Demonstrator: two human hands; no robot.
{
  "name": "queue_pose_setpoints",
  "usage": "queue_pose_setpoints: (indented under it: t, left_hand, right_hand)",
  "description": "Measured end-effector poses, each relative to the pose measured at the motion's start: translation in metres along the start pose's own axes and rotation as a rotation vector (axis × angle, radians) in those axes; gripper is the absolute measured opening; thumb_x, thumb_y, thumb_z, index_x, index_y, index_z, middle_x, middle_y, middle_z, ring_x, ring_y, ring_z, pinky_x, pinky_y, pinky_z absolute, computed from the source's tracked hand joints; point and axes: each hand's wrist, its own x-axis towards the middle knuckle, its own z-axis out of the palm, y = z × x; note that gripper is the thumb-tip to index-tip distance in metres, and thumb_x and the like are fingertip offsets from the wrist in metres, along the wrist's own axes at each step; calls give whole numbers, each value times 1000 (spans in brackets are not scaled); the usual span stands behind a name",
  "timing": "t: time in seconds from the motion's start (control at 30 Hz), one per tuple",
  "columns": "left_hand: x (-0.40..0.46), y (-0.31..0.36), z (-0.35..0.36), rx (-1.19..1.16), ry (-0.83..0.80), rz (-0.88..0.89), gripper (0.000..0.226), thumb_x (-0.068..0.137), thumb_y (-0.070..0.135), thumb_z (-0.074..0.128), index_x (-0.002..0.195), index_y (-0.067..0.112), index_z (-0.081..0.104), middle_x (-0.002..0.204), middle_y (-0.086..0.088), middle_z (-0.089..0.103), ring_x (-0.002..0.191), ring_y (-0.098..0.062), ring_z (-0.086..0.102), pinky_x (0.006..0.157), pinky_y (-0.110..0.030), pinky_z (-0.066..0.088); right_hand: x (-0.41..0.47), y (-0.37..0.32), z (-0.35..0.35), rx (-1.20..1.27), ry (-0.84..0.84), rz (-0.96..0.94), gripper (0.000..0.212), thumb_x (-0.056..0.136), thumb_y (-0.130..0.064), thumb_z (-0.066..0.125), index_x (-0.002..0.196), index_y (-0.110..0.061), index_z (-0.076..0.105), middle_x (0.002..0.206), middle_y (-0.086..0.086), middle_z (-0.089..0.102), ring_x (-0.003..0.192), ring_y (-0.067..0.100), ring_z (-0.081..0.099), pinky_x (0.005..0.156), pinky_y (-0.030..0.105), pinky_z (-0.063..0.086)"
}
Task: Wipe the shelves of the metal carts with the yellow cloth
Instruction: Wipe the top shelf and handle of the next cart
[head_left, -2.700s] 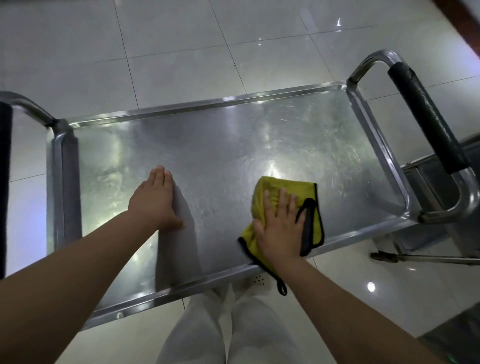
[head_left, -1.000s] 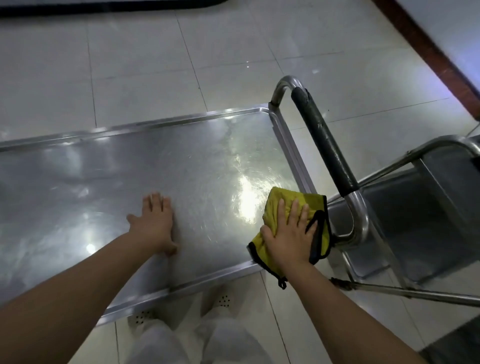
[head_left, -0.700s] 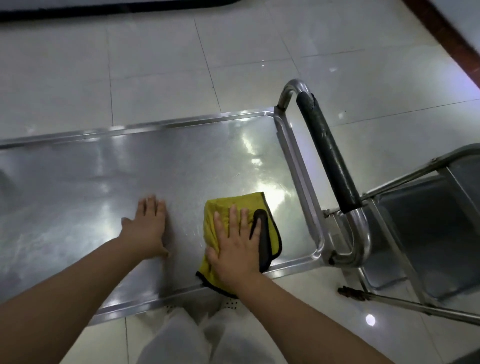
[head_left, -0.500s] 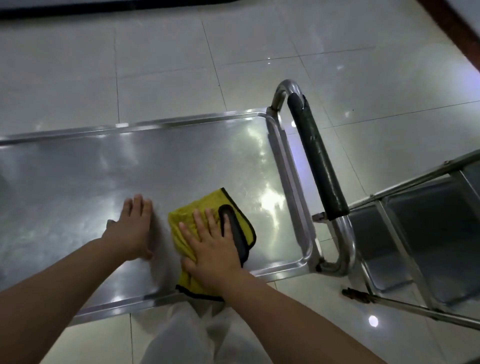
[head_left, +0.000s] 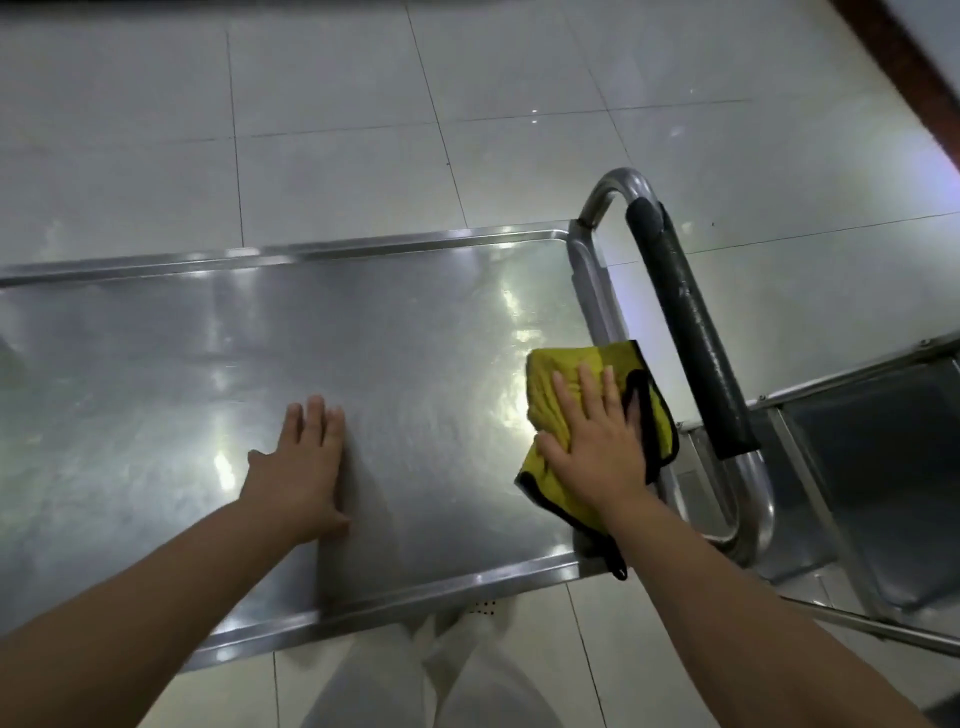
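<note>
The metal cart's top shelf (head_left: 405, 332) fills the middle of the view, shiny and streaked with light. A folded yellow cloth (head_left: 558, 379) with black trim lies at the shelf's right end, against the raised rim. My right hand (head_left: 597, 441) presses flat on the cloth with straight fingers. My left hand (head_left: 306, 462) rests flat on the bare shelf to the left, palm down, well apart from the cloth.
The cart's handle (head_left: 691, 332), wrapped in a black grip, rises just right of the cloth. A second metal cart (head_left: 857, 467) stands at the right, close beside the handle. Pale floor tiles (head_left: 363, 130) lie beyond, and my white trousers (head_left: 431, 675) show below the shelf's near rim.
My right hand has slid the cloth from beside my left hand back to the shelf's right end. My left hand stays flat on the shelf.
</note>
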Motion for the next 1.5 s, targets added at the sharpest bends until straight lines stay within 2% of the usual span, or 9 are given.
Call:
queue_pose_setpoints:
  t: [0.1,0.2,0.4,0.53,0.67,0.93,1.1,1.23,1.5]
  left_hand:
    - [3,-5,2,-9,19,23,128,71,56,72,147,12,-22,154,-10,-30,144,-31,-18,109,-54,32]
    - [4,-10,3,-16,21,42,127,72,56,71,147,12,-22,153,-11,-30,143,-33,-19,109,-55,31]
    - [3,-25,3,-11,39,81,125,72,56,69,148,11,-19,155,-11,-25,144,-33,-16,104,-53,38]
    - [5,-32,0,10,42,92,123,72,57,67,149,10,-17,156,-11,-22,144,-34,-13,102,-53,40]
    - [5,-35,-9,161,27,105,126,71,66,63,148,4,-14,157,-19,-13,144,-39,-2,108,-56,28]
    - [5,-34,-12,208,9,99,120,74,68,61,150,8,-11,157,-19,-9,144,-41,3,113,-56,14]
    - [20,-39,-41,99,199,173,72,81,53,60,140,21,33,145,-5,38,128,-24,41,107,-42,31]
    - [50,-45,-58,91,172,135,102,79,53,65,152,18,3,159,-7,-1,145,-29,7,113,-45,19]
    - [66,-44,-56,27,79,61,112,79,42,71,151,19,-11,159,-5,-14,146,-29,-4,115,-39,17]
  right_hand:
    - [10,-31,0,14,-4,205,80,81,-67,10,153,-33,1,162,6,-5,147,31,-11,114,55,-8]
    - [19,-76,1,47,-50,293,74,92,-62,21,152,-30,-9,161,8,-14,145,32,-18,114,57,-12]
    - [33,-167,7,6,-73,25,77,80,-63,1,150,-33,-12,160,8,-14,145,34,-19,110,57,-19]
    - [38,-205,11,1,-94,-234,78,78,-61,2,152,-37,-3,161,4,-14,143,26,-25,114,56,-14]
    - [49,-182,5,-20,-96,-393,71,80,-60,9,149,-42,0,161,-4,-6,144,17,-20,112,44,-22]
    - [62,-59,-21,-15,-97,28,82,73,-69,4,150,-43,-3,161,-5,-9,148,20,-13,116,47,-8]
    - [66,-35,-23,88,-87,187,79,79,-72,16,151,-42,0,162,-2,-9,148,29,-6,116,58,-1]
    - [74,-58,-18,24,-64,184,83,77,-71,6,152,-37,-2,161,4,-10,147,30,-13,113,58,-10]
    - [111,-147,-10,4,-60,-245,71,87,-62,9,150,-35,-9,161,6,-12,145,32,-21,108,55,-25]
